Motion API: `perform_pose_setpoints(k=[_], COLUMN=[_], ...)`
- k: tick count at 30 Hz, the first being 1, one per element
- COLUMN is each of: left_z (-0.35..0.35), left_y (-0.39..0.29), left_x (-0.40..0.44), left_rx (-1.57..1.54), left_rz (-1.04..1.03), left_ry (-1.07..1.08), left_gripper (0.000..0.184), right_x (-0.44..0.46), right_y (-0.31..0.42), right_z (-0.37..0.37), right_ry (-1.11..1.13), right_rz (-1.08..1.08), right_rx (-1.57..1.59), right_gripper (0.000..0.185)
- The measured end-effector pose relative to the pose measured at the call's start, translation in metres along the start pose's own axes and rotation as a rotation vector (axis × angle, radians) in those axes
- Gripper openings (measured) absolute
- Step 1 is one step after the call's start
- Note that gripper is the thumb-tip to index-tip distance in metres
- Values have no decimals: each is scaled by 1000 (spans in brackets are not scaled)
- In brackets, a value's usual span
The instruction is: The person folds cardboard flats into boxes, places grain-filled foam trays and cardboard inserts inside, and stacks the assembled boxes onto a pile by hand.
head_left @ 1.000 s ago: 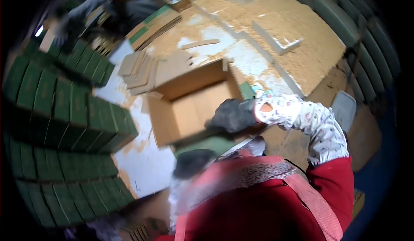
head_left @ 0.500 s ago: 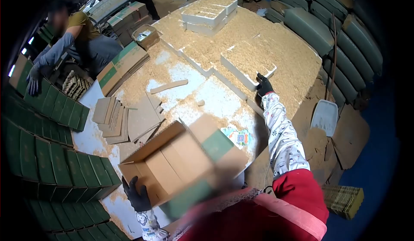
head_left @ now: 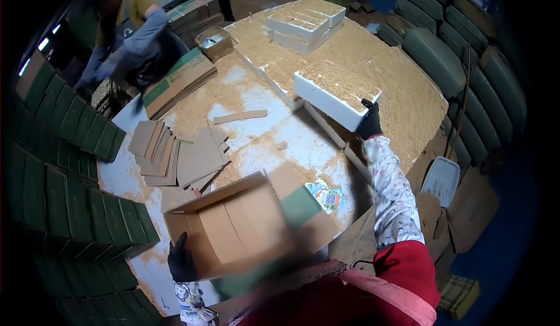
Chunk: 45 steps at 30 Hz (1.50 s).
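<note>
My gloved left hand (head_left: 182, 260) grips the near left wall of an open cardboard box (head_left: 245, 224), its thumb over the edge. The box has green outer flaps, and its visible inside is bare brown board. My gloved right hand (head_left: 370, 119) is closed on the right end of a white foam-like box (head_left: 331, 105) heaped with sawdust-like shavings. That white box sits tilted above the shavings at the table's middle. Printed colourful cards (head_left: 326, 197) lie beside the cardboard box's right flap.
Loose shavings (head_left: 396, 86) cover the far table, where more white boxes (head_left: 297, 32) stand stacked. Cardboard sheets (head_left: 201, 157) lie at left, near rows of green boxes (head_left: 58, 203). A co-worker (head_left: 137, 31) is at the far left. Green sacks (head_left: 434, 60) are piled at right.
My right hand has raised the white box out of the shavings, showing more of its side. My left hand stays on the cardboard box. The co-worker has risen and leaned over; the view shifted slightly.
</note>
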<state>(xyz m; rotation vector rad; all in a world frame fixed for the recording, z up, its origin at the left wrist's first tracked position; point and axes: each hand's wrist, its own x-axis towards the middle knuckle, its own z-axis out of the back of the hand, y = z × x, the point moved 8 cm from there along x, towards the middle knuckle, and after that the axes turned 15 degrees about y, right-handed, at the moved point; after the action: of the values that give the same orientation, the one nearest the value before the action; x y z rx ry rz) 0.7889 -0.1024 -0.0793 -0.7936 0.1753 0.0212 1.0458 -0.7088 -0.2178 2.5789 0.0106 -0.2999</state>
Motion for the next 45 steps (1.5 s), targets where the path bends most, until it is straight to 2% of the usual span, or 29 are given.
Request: perform_pose_setpoints(k=[3,4,6,7,8,9,10,12,14,15,16,18,19,21,22,24,26,28,30,32,33,34,36,37,39,40,41,44,45], left_z=[-4,-4,-2,-11,-21,-14,-8,-42,-21,-20,-24,-44,-41,-34,-26,-20,-23,-20,-31,-23,-28,-28,-8,-8,14,25,32,36,31], left_y=[3,5,-1,26,58,56,55,111,39,15,2,27,40,67,44,32,42,37,49,43,41,44,36,61,144,201,257,352,365], left_x=[5,9,15,23,33,42,52,80,56,49,44,47,49,46,35,37,59,60,72,60,63,60,54,67,93,113,127,170,176], left_rx=[143,158,31,-215,-470,-556,-639,-1418,-1749,-1879,-1895,-1920,-1485,-443,-279,-165,-289,-379,-547,-12,-247,-249,-533,-1421,-1099,-630,-295,178,230], left_rz=[-156,-142,-189,-126,-71,-174,-283,-248,-679,-645,-528,-465,-560,-424,-452,-440,-539,-329,-361,-478,-300,-296,-549,-500,-273,-130,136,538,570], left_ry=[-8,9,-38,-2,22,-5,-35,121,658,688,533,535,358,-107,-170,-137,-123,-63,-17,-242,162,173,12,148,-211,-385,-514,-374,-322], left_gripper=[46,47,46,45,46,49,52,63,68,67,65,56,52,49,48,46,41,40,40,40,49,49,53,57,58,56,58,69,69], right_x=[-51,-70,-108,-127,-165,-197,-195,-217,-236,-245,-248,-240,-243,-240,-241,-260,-269,-256,-256,-247,-253,-250,-233,-230,-226,-211,-198,-200,-228], right_y=[-30,-39,-65,-82,-94,-108,-129,-156,-162,-166,-167,-178,-173,-166,-165,-178,-169,-184,-192,-212,-222,-237,-237,-238,-230,-236,-235,-244,-255], right_z=[-112,-146,-200,-219,-271,-304,-294,-294,-291,-288,-264,-204,-204,-200,-194,-196,-221,-203,-242,-213,-215,-231,-209,-210,-210,-179,-147,-150,-231], right_ry=[259,418,687,805,924,1045,1090,1199,1215,1223,1220,1149,1032,773,621,592,454,449,491,407,286,445,614,601,692,672,612,516,834], right_rz=[24,91,297,433,600,781,620,485,494,498,374,75,16,-131,-212,-380,-200,-446,-385,-650,-785,-699,-583,-583,-482,-501,-472,-536,-293], right_rx=[-200,-483,-1011,-1248,-1363,-1463,-1413,-1454,-1364,-1320,-1314,-1237,-1233,-1182,-1146,-926,-1059,-920,-962,-884,-876,-845,-1095,-1090,-2061,-2321,-2289,-2222,-2349], right_gripper=[41,39,38,39,42,47,53,47,25,17,16,17,17,28,32,57,45,69,59,67,71,70,65,65,60,61,42,34,32])
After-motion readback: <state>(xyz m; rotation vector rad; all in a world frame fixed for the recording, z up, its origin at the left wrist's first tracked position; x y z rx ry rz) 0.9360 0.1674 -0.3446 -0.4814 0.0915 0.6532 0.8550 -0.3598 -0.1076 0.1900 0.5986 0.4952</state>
